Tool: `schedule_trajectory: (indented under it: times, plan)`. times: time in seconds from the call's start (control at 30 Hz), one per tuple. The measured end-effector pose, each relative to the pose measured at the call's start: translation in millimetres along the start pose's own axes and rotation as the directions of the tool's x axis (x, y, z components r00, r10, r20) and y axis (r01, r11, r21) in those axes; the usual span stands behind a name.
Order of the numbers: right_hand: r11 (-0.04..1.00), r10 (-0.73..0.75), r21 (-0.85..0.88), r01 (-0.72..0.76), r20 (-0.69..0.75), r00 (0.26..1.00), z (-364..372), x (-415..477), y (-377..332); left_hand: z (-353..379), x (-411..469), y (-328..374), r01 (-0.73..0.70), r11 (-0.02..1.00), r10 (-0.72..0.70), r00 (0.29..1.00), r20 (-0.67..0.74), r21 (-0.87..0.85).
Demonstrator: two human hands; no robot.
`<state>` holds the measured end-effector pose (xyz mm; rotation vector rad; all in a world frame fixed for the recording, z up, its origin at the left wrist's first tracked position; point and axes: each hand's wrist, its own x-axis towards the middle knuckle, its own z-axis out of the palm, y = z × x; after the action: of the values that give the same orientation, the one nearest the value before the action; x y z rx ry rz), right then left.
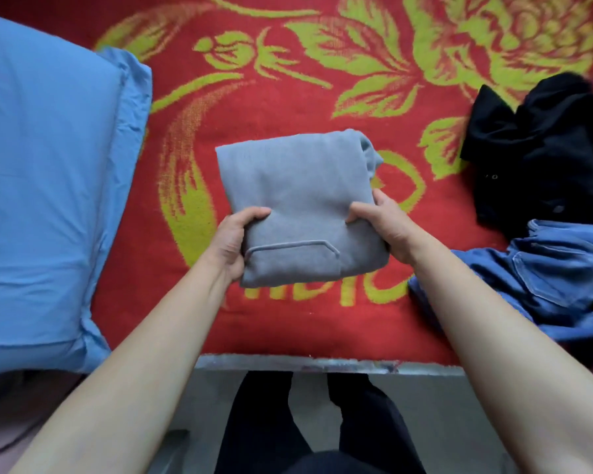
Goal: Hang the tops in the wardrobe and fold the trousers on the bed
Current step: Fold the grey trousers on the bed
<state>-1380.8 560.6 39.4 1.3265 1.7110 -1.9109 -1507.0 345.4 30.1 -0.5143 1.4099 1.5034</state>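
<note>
A pair of grey trousers point(298, 200), folded into a thick rectangle with a pocket seam showing, lies in the middle of the bed on the red and yellow-green blanket point(288, 80). My left hand point(235, 239) grips its near left edge, thumb on top and fingers underneath. My right hand point(382, 224) grips the near right edge the same way. Blue jeans point(541, 278) lie crumpled at the right, near the bed's front edge. A black garment point(545, 148) is heaped behind them.
A large blue pillow point(48, 186) fills the left side of the bed. The bed's metal front edge point(305, 364) runs across below the blanket, with grey floor and my dark-trousered legs beneath it.
</note>
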Motion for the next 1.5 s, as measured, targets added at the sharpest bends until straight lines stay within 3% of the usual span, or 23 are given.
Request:
schedule_trajectory:
  times: [0.13,0.33,0.6,0.83,1.0,1.2,1.5]
  plan:
    - [0.978,-0.171,-0.108,0.176,0.056,0.984,1,-55,-41,0,-76,7,-0.167,0.979,0.167,0.986,-0.008,-0.118]
    - [0.907,-0.300,-0.202,0.370,0.309,0.903,44,-146,-47,-27,-211,-53,-0.381,0.888,0.325,0.916,-0.234,-0.259]
    - [0.797,-0.296,-0.282,0.534,0.589,0.752,152,-297,5,-94,-401,-173,-0.630,0.719,0.345,0.689,-0.637,-0.292]
    - [0.676,-0.254,-0.311,0.668,0.753,0.607,240,-429,92,-170,-525,-305,-0.734,0.598,0.277,0.566,-0.777,-0.322]
    - [0.607,-0.196,-0.357,0.710,0.798,0.569,298,-534,192,-228,-603,-431,-0.763,0.538,0.208,0.531,-0.821,-0.358]
    - [0.564,-0.018,-0.499,0.658,0.789,0.614,359,-628,348,-305,-679,-590,-0.743,0.513,0.071,0.535,-0.842,-0.429]
    - [0.499,0.167,-0.661,0.560,0.708,0.686,426,-630,481,-382,-671,-718,-0.601,0.560,-0.150,0.604,-0.783,-0.571]
